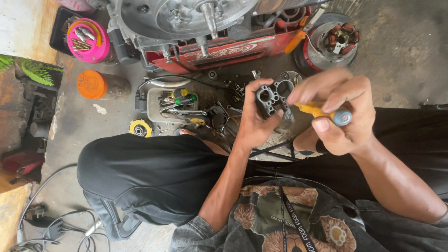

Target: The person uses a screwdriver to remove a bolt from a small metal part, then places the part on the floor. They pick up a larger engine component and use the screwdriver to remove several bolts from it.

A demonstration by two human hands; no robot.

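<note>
Left hand (252, 123): it is closed around a grey metal engine part (273, 97) with several round holes, thumb on the near side, and holds it up above the floor, in front of the knees.
Right hand (343, 116): it is closed on a screwdriver with a yellow handle (322, 112); the grey-blue end of the handle points toward the camera and the tip goes toward the metal part.
Tip contact: I cannot tell if the tip touches the part, the fingers hide it.
Floor (401, 51): grey concrete, dirty.
Tool tray (177, 105): it lies on the floor just left of the held part, with screwdrivers and wrenches inside.
Engine casing (182, 18): large, silver, at the top, resting on a red crate (233, 53).
Pink round box (87, 39): top left, with small metal pieces.
Orange-capped jar (100, 85): lying on its side below the pink box.
</note>
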